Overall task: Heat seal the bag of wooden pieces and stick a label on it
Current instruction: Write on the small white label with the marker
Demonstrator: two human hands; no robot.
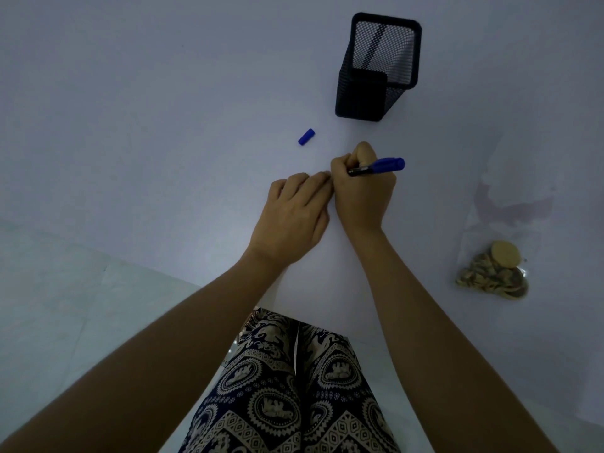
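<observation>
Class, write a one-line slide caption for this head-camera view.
Right hand grips blue marker pen beside left hand; clear plastic bag of wooden pieces lies aside.

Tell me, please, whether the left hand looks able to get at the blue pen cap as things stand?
Probably yes. The left hand rests with its fingers on the white table, holding nothing that shows. The blue pen cap lies apart, just beyond its fingertips, with only bare surface between them; the mesh pen holder stands farther off.
</observation>
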